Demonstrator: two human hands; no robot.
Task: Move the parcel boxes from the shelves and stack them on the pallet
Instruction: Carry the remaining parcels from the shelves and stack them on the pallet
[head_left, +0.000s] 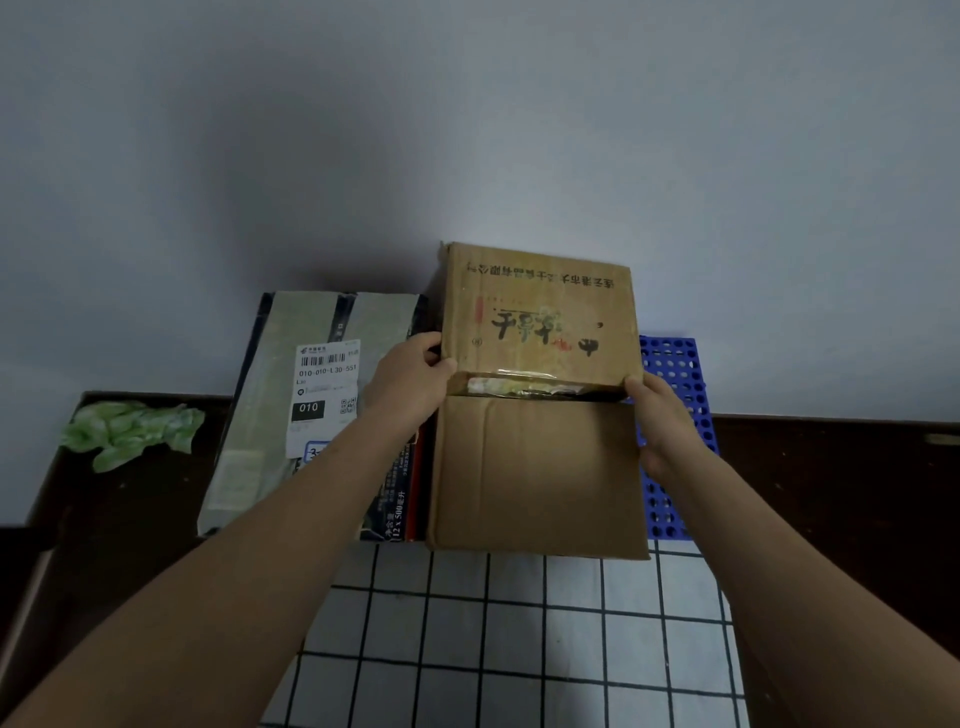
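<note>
A brown cardboard box with upside-down printed characters on its top stands against the white wall, over the blue perforated pallet. My left hand grips its left upper edge, thumb on the top face. My right hand holds its right side at the same height. To its left sits a taped parcel bearing a white shipping label marked 010. A dark printed box is wedged between the two, mostly hidden by my left forearm.
Crumpled green plastic lies on the dark floor at the left. A white tiled floor strip with black grid lines runs toward me below the boxes. Dark flooring spreads to both sides.
</note>
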